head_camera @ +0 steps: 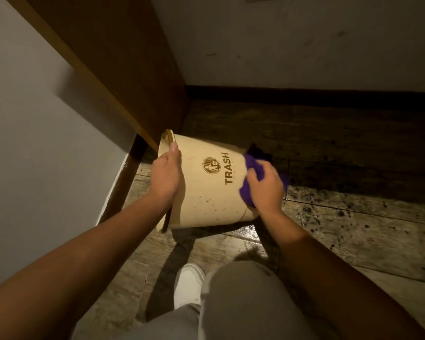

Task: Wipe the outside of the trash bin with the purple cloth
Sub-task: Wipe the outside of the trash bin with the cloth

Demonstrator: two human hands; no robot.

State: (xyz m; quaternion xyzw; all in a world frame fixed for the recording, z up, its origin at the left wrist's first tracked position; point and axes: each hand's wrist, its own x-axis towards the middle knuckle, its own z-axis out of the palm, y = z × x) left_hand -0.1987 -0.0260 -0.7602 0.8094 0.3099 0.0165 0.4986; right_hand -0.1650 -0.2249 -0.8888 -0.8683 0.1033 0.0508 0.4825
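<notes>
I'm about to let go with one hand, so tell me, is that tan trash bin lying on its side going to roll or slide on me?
The tan round trash bin lies tipped on its side, so it would probably roll once the left hand leaves the rim. Its tapered wall suggests a curving roll. The wooden floor shines beneath it, possibly wet, so it may also slide.

Cream trash bin (206, 192) is tipped on its side on the wood floor (353, 229), rim pointing toward the wooden cabinet (113, 69). Left hand (166, 174) grips the rim end, right hand (265, 185) presses a bunched purple cloth (252, 165) against the bin's base end. White shoe (188, 283) just below the bin.
</notes>
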